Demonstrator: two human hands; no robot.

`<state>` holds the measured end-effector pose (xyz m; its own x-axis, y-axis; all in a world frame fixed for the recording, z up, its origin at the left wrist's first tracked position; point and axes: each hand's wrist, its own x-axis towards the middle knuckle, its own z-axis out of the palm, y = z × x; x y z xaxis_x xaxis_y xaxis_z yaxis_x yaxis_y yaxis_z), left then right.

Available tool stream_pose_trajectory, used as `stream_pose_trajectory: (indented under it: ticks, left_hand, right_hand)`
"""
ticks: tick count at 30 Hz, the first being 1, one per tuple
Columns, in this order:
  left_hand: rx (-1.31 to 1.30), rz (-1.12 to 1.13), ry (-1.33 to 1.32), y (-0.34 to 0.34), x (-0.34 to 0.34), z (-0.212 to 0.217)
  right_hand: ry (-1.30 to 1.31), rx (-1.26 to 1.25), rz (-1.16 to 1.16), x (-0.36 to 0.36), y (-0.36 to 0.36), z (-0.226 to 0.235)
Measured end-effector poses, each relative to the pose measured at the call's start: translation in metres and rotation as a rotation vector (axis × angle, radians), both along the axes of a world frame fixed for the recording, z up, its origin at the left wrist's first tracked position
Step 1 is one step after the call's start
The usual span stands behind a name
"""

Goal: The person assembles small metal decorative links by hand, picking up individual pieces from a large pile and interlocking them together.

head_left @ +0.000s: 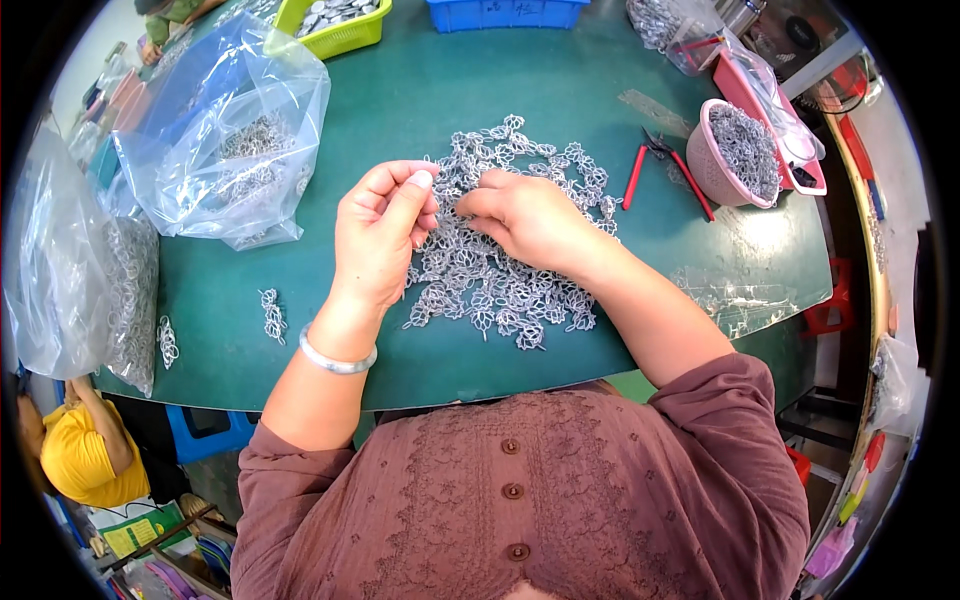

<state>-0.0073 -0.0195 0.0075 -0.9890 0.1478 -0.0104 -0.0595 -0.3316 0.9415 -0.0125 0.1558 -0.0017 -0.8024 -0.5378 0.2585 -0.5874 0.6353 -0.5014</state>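
Note:
A loose pile of small silver wire links (500,290), looped into flower-like shapes, lies on the green table in front of me. My left hand (380,225) is at the pile's left edge, its thumb pressed against the curled fingers. Whatever is in that pinch is too small or hidden to name. Over the upper middle of the pile, my right hand (530,218) has its fingers bent and drawn together, fingertips down among the links. What they grip is hidden. Two small link clusters lie apart at the left, one cluster (273,316) nearer my left wrist, another cluster (167,342) farther out.
Red-handled pliers (655,160) lie right of the pile, beside a pink basket (705,155) of wire pieces. Clear plastic bags (270,90) with more links stand left. A yellow-green bin (345,35) and a blue bin (510,14) line the far side. A person in yellow (85,455) is lower left.

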Motion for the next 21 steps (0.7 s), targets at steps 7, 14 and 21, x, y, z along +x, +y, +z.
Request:
stream_pose_trajectory:
  ticks: [7,14,21]
  left_hand:
    - [-0.062,-0.026,-0.014,0.000,0.001,-0.001]
    - [-0.185,-0.157,-0.060,0.003,0.004,0.004]
    - [-0.009,-0.155,-0.099,0.005,0.008,0.000]
  right_hand:
    - [0.041,-0.346,0.108,-0.003,0.012,0.009]
    - [0.257,-0.346,0.153,0.006,0.013,0.017]
    - [-0.065,-0.656,0.047,0.007,0.009,0.009]
